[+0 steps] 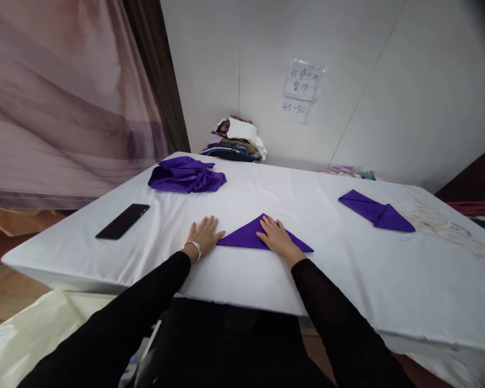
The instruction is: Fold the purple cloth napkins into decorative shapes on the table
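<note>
A purple cloth napkin (244, 235), folded into a wide triangle, lies on the white-covered table (242, 277) with its point away from me. My right hand (278, 237) rests flat on the napkin, right of its middle, fingers spread. Beside the napkin's left corner my left hand (204, 237) lies on the tablecloth, fingers apart and the thumb close to that corner; whether it touches is hard to tell. Off to the right is a second purple napkin (364, 206), folded into a narrow shape with angled ends. Crumpled purple cloths (184, 175) sit at the back left.
A dark phone (123, 221) lies on the table's left side. Behind the far edge stands a pile of folded clothes (234, 143) against the wall. Handwritten paper signs (303, 81) hang there. A pinkish curtain (64, 102) borders the left.
</note>
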{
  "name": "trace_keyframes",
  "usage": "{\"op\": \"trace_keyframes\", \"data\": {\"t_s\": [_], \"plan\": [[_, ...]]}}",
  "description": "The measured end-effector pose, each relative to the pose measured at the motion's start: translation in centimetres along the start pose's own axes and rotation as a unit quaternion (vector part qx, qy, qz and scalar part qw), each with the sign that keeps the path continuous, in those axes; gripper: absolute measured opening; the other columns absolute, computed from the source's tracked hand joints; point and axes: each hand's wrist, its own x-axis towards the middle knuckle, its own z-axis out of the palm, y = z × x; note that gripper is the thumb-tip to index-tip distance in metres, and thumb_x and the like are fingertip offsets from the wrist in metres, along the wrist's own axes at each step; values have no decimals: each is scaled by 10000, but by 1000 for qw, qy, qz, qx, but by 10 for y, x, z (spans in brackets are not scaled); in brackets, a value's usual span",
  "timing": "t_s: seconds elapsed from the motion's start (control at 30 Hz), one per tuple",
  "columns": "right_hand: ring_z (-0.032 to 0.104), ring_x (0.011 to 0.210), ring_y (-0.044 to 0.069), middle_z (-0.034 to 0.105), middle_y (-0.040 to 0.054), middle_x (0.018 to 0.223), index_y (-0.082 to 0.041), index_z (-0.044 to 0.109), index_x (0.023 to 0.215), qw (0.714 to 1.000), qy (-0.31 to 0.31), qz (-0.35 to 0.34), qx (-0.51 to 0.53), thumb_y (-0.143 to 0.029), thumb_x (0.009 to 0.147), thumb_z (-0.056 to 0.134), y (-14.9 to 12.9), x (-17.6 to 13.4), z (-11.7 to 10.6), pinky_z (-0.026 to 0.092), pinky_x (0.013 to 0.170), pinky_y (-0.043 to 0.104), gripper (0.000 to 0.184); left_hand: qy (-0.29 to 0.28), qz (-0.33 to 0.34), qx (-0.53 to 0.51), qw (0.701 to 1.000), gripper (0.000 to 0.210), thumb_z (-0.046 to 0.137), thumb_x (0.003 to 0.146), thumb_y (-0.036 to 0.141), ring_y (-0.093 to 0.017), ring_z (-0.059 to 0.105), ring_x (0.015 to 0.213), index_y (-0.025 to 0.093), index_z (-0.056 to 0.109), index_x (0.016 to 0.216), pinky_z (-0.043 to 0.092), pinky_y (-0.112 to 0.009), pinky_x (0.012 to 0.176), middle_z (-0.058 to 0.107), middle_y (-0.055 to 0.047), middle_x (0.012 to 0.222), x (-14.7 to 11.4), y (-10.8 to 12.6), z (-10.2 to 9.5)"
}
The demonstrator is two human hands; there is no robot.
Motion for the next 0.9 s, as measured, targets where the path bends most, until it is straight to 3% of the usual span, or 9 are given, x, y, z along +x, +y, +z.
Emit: {"op": "trace_keyframes", "data": {"t_s": [0.1, 0.17, 0.27, 0.37, 0.43, 0.53, 0.7, 0.9], "plan": [[104, 1385, 206, 196, 78, 1502, -152, 254, 1425, 1000, 4, -1, -1, -547, 910, 197, -1, 0, -1, 66, 1098, 418, 652, 23, -76, -9, 997, 669, 244, 883, 546, -293, 145, 1375, 129, 281, 1405, 143, -547, 1076, 190, -118, 1501, 0, -2, -11], [106, 1384, 210, 194, 84, 1502, -150, 254, 1425, 1000, 6, -1, 0, -551, 909, 196, -2, -1, -1, 70, 1098, 424, 656, 61, -64, -24, 996, 662, 235, 891, 539, -285, 165, 1372, 113, 306, 1392, 155, -526, 1081, 218, -130, 1491, 0, 17, -16], [126, 1381, 221, 199, 91, 1500, -153, 262, 1421, 1000, 16, -1, -3, -530, 917, 211, -2, -1, -2, 97, 1092, 448, 632, 94, 58, -41, 993, 664, 227, 893, 552, -246, 163, 1376, 120, 319, 1388, 120, -476, 1106, 242, -114, 1486, 3, 69, -15], [146, 1376, 231, 228, 94, 1492, -169, 271, 1417, 999, 25, -15, -14, -420, 939, 251, 0, -2, -2, 132, 1082, 465, 540, 75, 198, -54, 976, 712, 261, 867, 598, -233, 133, 1384, 142, 266, 1413, 74, -464, 1116, 219, -88, 1496, 6, 117, -3], [150, 1374, 240, 248, 100, 1484, -176, 289, 1410, 999, 24, -29, -21, -342, 937, 288, 1, -3, -2, 140, 1080, 469, 502, 46, 242, -66, 967, 748, 276, 855, 613, -232, 119, 1386, 148, 196, 1435, 76, -456, 1116, 173, -79, 1508, 10, 134, 8], [182, 1365, 240, 279, 117, 1470, -146, 308, 1398, 999, 43, -15, 1, -271, 921, 310, 3, -2, 0, 158, 1083, 450, 493, 13, 240, -82, 967, 790, 271, 849, 625, -234, 126, 1385, 128, 130, 1446, 112, -432, 1111, 131, -98, 1514, 17, 138, 20], [227, 1347, 220, 342, 106, 1438, -118, 256, 1411, 992, 111, 10, 65, -219, 887, 340, 9, 2, 4, 191, 1085, 406, 540, -2, 221, -59, 973, 837, 235, 826, 674, -256, 117, 1385, 84, 233, 1420, 94, -437, 1115, 213, -127, 1491, 22, 131, 22], [257, 1337, 213, 384, 78, 1415, -156, 293, 1400, 990, 118, -12, 71, -231, 896, 321, 26, -7, -2, 195, 1090, 413, 511, -5, 227, -32, 973, 840, 205, 821, 683, -250, 104, 1388, 95, 252, 1420, 90, -431, 1121, 206, -107, 1496, 22, 133, 22]]}}
